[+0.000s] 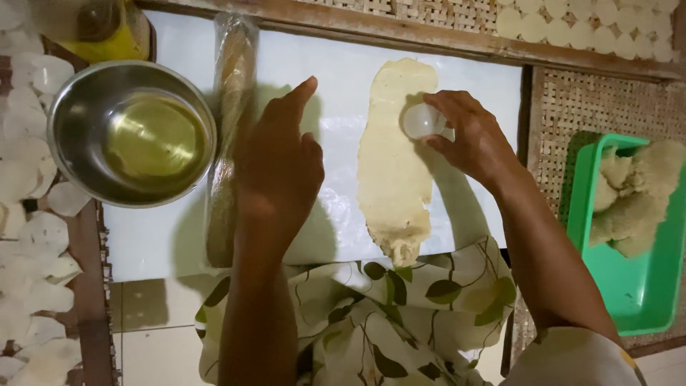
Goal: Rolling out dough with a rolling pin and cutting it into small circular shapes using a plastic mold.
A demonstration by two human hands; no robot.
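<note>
Nearest the camera: leaf-print cloth (371, 314) over the lap, both forearms crossing it. Left hand (279, 168) sits above the white board (321, 236), fingers loosely together, index finger extended and pointing away; holds nothing, can't tell if it touches the board. Just left of it lies a plastic-wrapped rolling pin (227, 143), running lengthwise away from the camera along the board's left part. Right hand (468, 136) is curled over a small round clear cutter (423, 120), fingertips pinching its rim, cutter set on the upper right part of the dough sheet (393, 157). Dough is pale yellow, rolled thin into a long strip, lying on the middle of the board, ragged tail at the near end, rounded at the far end. Left of the board: steel bowl (132, 132) with yellowish oil inside. Further left, thin white discs (36, 236) spread out on a mat. Right: green plastic tray (636, 286) on woven matting, holding rough dough lumps (632, 193). Far edge: wooden frame (400, 32), more pale discs (572, 25) laid on woven matting behind it. Far left corner: yellow-tinted container (107, 28), partly out of frame.
</note>
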